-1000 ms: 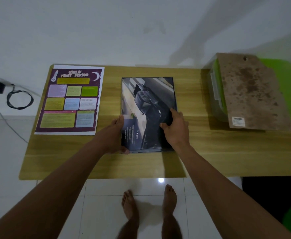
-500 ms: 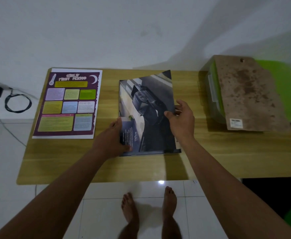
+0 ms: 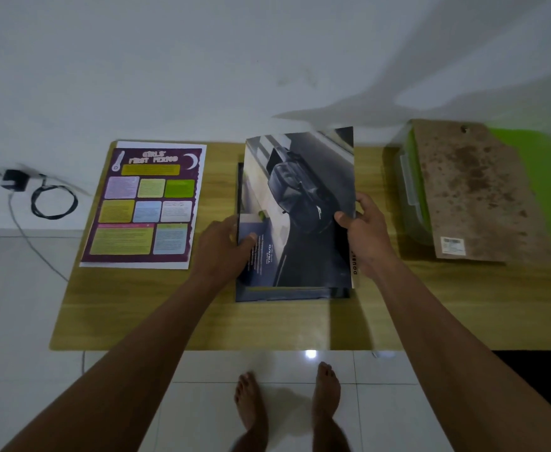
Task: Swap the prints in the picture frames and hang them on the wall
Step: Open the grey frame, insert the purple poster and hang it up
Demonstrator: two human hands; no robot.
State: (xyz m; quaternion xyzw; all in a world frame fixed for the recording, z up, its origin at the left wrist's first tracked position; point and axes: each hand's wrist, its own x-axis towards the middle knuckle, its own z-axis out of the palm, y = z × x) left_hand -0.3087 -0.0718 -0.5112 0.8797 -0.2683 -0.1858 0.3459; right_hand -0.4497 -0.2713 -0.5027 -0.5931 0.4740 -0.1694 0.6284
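A dark print of a black bag is lifted at its far end above a black picture frame that lies flat in the middle of the wooden table. My right hand pinches the print's right edge, thumb on top. My left hand rests at the frame's left edge with the thumb on the print's lower left corner. A purple print headed "Girls' First Period" lies flat on the table's left part.
A brown, stained backing board lies on a clear box with a green lid at the table's right. A black charger and coiled cable sit on the floor at the left. My bare feet stand before the table.
The dark print went from lying flat in the frame to being raised at its far and right side. My right hand shifted from pressing on it to pinching its right edge.
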